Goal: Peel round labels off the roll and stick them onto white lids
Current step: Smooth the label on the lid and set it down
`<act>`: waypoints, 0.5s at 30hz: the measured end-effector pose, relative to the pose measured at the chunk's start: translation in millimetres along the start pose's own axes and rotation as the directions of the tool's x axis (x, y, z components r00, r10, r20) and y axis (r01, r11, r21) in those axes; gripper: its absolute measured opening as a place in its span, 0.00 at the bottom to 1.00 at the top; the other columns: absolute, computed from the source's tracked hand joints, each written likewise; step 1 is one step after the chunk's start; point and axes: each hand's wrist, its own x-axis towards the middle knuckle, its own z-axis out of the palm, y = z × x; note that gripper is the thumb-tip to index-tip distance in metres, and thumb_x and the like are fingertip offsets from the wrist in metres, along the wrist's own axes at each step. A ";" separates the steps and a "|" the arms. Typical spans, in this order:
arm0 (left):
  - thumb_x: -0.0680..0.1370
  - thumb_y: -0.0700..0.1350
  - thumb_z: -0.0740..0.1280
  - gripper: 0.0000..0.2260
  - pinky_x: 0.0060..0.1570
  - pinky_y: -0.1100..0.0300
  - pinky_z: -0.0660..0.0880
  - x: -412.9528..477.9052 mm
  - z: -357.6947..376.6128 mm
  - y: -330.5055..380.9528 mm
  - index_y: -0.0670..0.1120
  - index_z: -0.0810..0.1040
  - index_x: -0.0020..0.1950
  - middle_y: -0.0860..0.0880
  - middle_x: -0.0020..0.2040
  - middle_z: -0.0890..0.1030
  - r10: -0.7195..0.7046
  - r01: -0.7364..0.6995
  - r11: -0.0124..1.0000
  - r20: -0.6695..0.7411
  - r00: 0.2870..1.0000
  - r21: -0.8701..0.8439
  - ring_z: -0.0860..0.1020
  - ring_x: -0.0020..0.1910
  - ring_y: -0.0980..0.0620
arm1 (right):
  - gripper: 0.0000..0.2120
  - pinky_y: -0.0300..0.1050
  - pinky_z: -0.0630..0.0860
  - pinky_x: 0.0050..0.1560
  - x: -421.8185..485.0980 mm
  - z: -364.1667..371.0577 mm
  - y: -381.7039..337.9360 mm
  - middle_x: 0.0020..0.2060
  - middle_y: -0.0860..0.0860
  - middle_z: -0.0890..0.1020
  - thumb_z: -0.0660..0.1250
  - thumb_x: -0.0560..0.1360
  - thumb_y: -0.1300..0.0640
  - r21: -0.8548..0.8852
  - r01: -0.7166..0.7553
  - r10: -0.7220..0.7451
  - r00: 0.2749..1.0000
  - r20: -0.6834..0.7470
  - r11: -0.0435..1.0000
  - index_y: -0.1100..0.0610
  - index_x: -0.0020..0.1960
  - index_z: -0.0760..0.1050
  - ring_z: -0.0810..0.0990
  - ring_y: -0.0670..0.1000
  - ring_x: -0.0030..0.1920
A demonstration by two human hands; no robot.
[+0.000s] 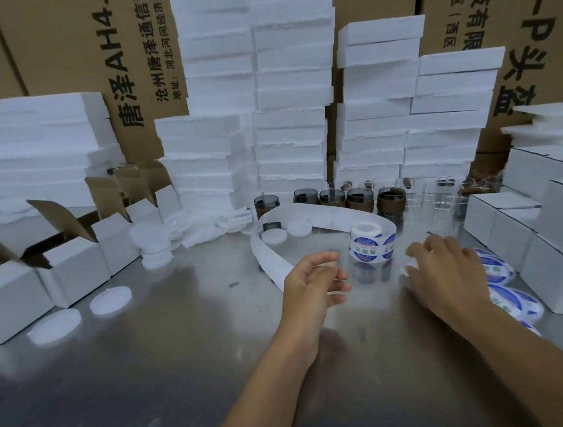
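Observation:
The label roll [371, 243] stands upright on the steel table [188, 332], blue round labels showing on its side. Its empty white backing strip [265, 249] loops left and back towards me. My left hand [312, 284] hovers over the strip's end with fingers loosely curled and nothing visibly pinched. My right hand [445, 271] lies palm down to the right of the roll, and a white edge, probably a lid [408, 269], shows at its fingertips. Labelled lids [500, 273] lie just right of that hand. Two plain lids [111, 299] lie at the left.
Open white cartons [72, 264] line the left side and closed ones [551, 242] the right. A heap of plain lids [154, 248] sits behind the left cartons. Dark and clear jars [358, 199] stand behind the roll, before tall foam stacks [290, 109] and cardboard boxes.

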 end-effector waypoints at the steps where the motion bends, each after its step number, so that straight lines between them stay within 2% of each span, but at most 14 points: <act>1: 0.78 0.35 0.61 0.09 0.33 0.65 0.75 -0.2 -0.3 0.3 0.44 0.78 0.50 0.49 0.34 0.77 0.000 0.000 1.000 -0.001 1.000 0.001 0.77 0.30 0.55 | 0.18 0.48 0.67 0.62 -1.9 -3.1 -2.7 0.64 0.51 0.71 0.57 0.78 0.48 0.037 0.005 -0.005 1.000 -0.008 0.999 0.50 0.66 0.67 0.69 0.52 0.64; 3: 0.78 0.35 0.61 0.09 0.33 0.65 0.75 0.0 -0.6 1.0 0.45 0.78 0.50 0.49 0.34 0.77 -0.004 0.004 1.000 -0.008 1.000 0.007 0.77 0.30 0.55 | 0.17 0.47 0.67 0.60 -10.6 -10.9 -12.4 0.64 0.51 0.72 0.58 0.78 0.51 0.183 0.027 -0.016 0.998 -0.058 0.983 0.51 0.66 0.69 0.70 0.52 0.63; 6: 0.78 0.35 0.61 0.09 0.33 0.65 0.75 -0.3 -2.2 1.4 0.45 0.79 0.50 0.49 0.34 0.78 -0.010 0.010 1.000 -0.022 1.000 0.011 0.77 0.31 0.55 | 0.14 0.47 0.70 0.54 -38.0 -23.2 -35.8 0.58 0.50 0.76 0.63 0.75 0.54 0.431 0.140 -0.088 0.987 -0.137 0.892 0.51 0.60 0.74 0.74 0.52 0.56; 9: 0.78 0.36 0.61 0.09 0.35 0.65 0.75 -2.4 -4.6 0.6 0.45 0.78 0.51 0.49 0.35 0.78 -0.012 0.012 1.000 -0.035 0.999 0.014 0.77 0.32 0.54 | 0.10 0.44 0.72 0.44 -63.4 -26.7 -50.4 0.47 0.49 0.80 0.70 0.70 0.60 0.473 0.247 -0.159 0.963 -0.219 0.846 0.52 0.51 0.79 0.78 0.52 0.46; 11: 0.78 0.36 0.61 0.09 0.35 0.64 0.75 -4.9 -7.4 -0.3 0.45 0.79 0.51 0.50 0.34 0.78 -0.008 0.009 1.000 -0.052 0.999 0.014 0.78 0.32 0.54 | 0.09 0.43 0.72 0.39 -70.5 -25.8 -50.6 0.41 0.49 0.81 0.73 0.67 0.64 0.470 0.258 -0.157 0.957 -0.244 0.844 0.54 0.45 0.81 0.80 0.53 0.40; 15: 0.77 0.35 0.62 0.09 0.34 0.66 0.75 -7.5 -21.6 3.0 0.47 0.79 0.48 0.52 0.33 0.79 0.028 -0.021 0.997 -0.104 0.994 0.072 0.78 0.31 0.57 | 0.08 0.39 0.68 0.39 -72.9 -24.1 -46.0 0.39 0.50 0.80 0.72 0.67 0.66 0.506 0.202 -0.088 0.967 -0.239 0.839 0.55 0.42 0.80 0.79 0.53 0.39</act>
